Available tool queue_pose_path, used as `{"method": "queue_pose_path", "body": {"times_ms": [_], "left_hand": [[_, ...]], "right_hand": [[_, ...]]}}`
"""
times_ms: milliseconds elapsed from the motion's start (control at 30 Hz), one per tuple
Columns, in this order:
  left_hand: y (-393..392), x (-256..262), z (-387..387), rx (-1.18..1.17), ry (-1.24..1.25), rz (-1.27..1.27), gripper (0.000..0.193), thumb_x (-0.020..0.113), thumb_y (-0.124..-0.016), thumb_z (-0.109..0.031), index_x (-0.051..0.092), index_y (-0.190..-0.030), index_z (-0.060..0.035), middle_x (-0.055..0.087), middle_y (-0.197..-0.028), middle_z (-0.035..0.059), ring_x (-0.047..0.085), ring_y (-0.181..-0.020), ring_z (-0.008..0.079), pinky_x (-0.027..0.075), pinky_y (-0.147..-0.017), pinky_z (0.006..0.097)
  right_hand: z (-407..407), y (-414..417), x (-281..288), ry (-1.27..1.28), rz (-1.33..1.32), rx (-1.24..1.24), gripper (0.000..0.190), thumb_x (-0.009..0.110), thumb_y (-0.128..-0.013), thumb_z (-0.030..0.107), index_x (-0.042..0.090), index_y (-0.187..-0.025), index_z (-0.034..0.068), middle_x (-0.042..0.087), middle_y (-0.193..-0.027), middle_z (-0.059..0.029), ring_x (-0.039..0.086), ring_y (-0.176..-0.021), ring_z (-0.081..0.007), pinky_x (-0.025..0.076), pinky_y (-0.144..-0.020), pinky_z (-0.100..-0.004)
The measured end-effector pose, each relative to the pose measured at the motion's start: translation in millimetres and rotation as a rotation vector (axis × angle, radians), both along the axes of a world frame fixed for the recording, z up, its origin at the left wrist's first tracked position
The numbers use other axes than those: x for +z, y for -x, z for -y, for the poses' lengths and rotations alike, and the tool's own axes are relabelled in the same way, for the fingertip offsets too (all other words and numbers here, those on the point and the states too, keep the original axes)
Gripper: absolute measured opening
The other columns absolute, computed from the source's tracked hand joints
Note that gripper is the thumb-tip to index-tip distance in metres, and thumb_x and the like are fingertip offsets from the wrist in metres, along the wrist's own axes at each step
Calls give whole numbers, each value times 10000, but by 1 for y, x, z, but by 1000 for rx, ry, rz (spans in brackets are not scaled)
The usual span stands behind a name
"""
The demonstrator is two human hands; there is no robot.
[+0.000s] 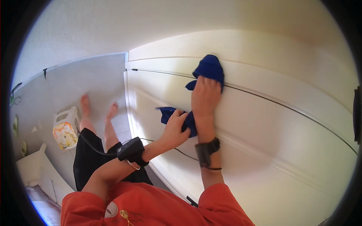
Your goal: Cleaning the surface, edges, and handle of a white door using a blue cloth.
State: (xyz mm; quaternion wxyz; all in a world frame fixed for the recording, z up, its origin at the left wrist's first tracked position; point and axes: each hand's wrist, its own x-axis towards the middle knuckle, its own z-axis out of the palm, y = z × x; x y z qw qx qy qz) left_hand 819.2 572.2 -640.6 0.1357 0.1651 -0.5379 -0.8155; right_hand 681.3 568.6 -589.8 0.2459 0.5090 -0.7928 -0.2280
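A cream-white panelled door or cabinet front (254,118) fills the right of the view, with a thin dark gap running along it. My right hand (206,94) presses a dark blue cloth (210,66) against it, over that gap. Lower and to the left, my left hand (176,128) grips blue cloth (167,113) too, bunched between thumb and fingers. Part of this lower cloth passes behind my right wrist. Whether the two blue portions are joined is hidden. Each wrist wears a strapped black device.
A white plastic stool (65,132) with a patterned top stands beside my bare feet on grey floor tiles (84,73). Black cables (183,152) run near my wrists. Pale furniture (42,166) sits at lower left, near green slippers (24,148). A dark fitting (357,115) is at the right rim.
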Motion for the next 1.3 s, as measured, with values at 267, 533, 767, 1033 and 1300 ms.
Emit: {"method": "queue_pose_path", "body": {"times_ms": [267,533,767,1033,1300], "left_hand": [[15,36,23,19,-107,-194,440,533,-612,7,460,-1046,7,484,-1002,176,509,-874,370,439,-710,368],[12,-33,23,22,-49,237,404,503,-630,47,438,-1027,11,538,-858,248,515,-833,444,418,-710,466],[19,9,12,92,-196,-106,659,473,-628,66,345,-1268,-28,551,-939,253,525,-902,426,424,-786,450],[16,-54,7,-45,-95,42,698,432,-615,95,379,-1291,-75,493,-999,203,474,-976,380,401,-819,412],[8,-157,-4,34,-170,276,633,410,-668,4,335,-1296,-21,490,-1022,217,465,-1005,385,375,-890,417]], "right_hand": [[19,-4,79,101,-467,-274,64,515,-721,102,565,-714,62,578,-756,-118,548,-764,-321,413,-688,-449],[33,19,-32,14,17,-17,18,534,-697,87,546,-684,89,553,-704,-77,533,-754,-264,411,-702,-390],[17,10,61,196,-388,-55,132,532,-717,133,512,-659,17,562,-751,-182,520,-765,-373,381,-699,-473],[22,18,-66,21,-206,-49,65,544,-712,122,558,-681,67,577,-767,-96,537,-824,-291,413,-736,-414],[19,17,-217,-152,23,19,103,569,-718,162,585,-773,77,585,-815,-75,527,-886,-251,395,-821,-374]]}}
